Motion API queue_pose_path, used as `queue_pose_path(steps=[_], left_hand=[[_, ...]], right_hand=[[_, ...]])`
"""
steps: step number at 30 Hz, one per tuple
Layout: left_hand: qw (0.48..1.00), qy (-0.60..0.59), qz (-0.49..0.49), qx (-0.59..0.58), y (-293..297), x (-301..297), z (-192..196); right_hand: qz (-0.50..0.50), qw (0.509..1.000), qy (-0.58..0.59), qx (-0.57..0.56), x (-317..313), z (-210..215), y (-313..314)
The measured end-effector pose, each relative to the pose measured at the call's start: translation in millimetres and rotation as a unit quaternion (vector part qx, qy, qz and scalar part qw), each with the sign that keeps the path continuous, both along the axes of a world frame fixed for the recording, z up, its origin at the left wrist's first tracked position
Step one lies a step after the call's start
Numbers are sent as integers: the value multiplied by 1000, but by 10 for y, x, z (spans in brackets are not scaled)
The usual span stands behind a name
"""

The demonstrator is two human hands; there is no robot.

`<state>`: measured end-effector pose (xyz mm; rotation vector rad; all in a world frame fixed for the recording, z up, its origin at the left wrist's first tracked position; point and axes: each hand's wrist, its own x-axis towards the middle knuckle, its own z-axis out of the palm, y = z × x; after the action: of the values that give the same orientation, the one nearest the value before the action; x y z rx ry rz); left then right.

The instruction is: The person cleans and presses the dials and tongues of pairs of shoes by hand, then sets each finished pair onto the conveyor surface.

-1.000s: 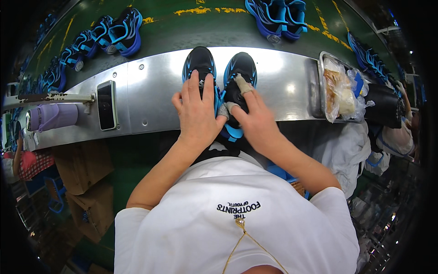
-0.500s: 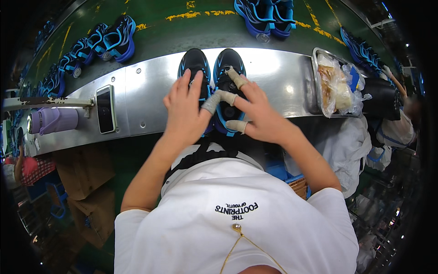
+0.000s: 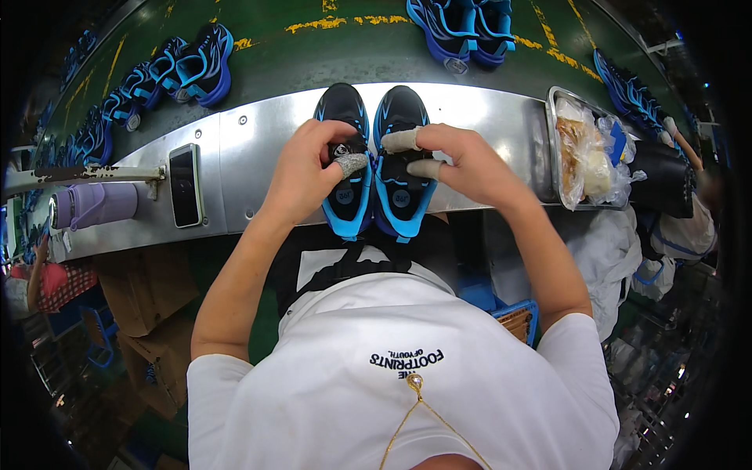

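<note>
A pair of black sneakers with bright blue trim stands side by side on a steel ledge, toes pointing away from me. My left hand [image 3: 307,168] is closed on the left sneaker [image 3: 343,102], fingers and thumb pinching at its tongue and laces. At the same height on the right sneaker [image 3: 400,106], my right hand [image 3: 476,164] pinches around the lacing area, its thumb lower down by the collar. Pale wraps cover my left thumb, right thumb and a right finger. Round insole marks show inside both heels. Just what each fingertip grips is partly hidden.
Beyond the steel ledge [image 3: 258,168], a green surface [image 3: 274,55] carries more sneakers [image 3: 205,66]. A phone [image 3: 185,186], a metal bar [image 3: 86,177] and a purple bottle [image 3: 102,205] are on the left. On the right sits a metal tray [image 3: 553,157] of plastic-wrapped items; another person's arm [image 3: 685,149] is beyond.
Both hands have drawn apart and closed on the sneakers' lacing areas; before, the fingers were spread over them. The sneakers have come slightly toward me, their heels now more visible.
</note>
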<state>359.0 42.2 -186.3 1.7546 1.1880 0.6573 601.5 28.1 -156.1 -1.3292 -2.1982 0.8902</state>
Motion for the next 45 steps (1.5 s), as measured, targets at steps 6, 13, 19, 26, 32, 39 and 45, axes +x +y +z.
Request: queue_pose_path(steps=[6, 13, 19, 26, 32, 39, 45], left_hand=[[999, 35, 11, 25, -16, -3, 68], [996, -56, -2, -63, 3, -53, -31], [994, -68, -25, -80, 63, -79, -100], [990, -119, 23, -71, 18, -20, -35], [987, -123, -28, -102, 68, -56, -59], [993, 29, 49, 105, -78, 111, 33], [983, -55, -35, -173, -574, 349, 347]], right_hand=[[-14, 999, -31, 40, -48, 16, -18], [4, 998, 1, -67, -3, 93, 13], [-3, 993, 61, -101, 70, 84, 20], [-15, 998, 9, -61, 66, 73, -15], [-24, 1000, 2, -9, 18, -13, -117], [-6, 995, 64, -79, 30, -12, -110], [-39, 986, 98, -132, 98, 16, -65]])
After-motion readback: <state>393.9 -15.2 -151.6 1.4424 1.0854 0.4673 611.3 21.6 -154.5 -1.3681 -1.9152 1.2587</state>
